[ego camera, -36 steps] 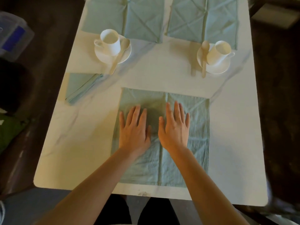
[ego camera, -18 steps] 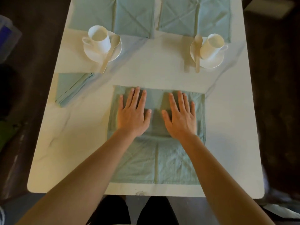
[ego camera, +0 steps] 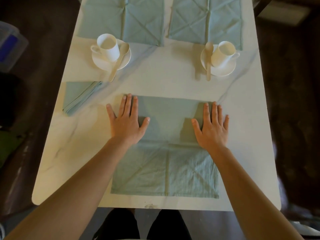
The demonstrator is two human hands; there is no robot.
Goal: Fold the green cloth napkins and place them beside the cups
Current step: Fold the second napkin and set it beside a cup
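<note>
A green napkin lies spread flat on the near part of the white table. My left hand presses flat on its far left corner, fingers straight. My right hand presses flat on its far right corner. A folded green napkin lies at the left edge, below the left cup on its saucer. The right cup stands on a saucer at the far right. Two unfolded green napkins lie at the far end.
A wooden spoon rests on the left saucer and another wooden spoon on the right one. A clear plastic box sits on the dark floor to the left. My dark trouser legs show under the near table edge.
Both hands slid apart from the napkin's middle, outward and up to its far corners, smoothing the cloth. The view shifted slightly closer.
</note>
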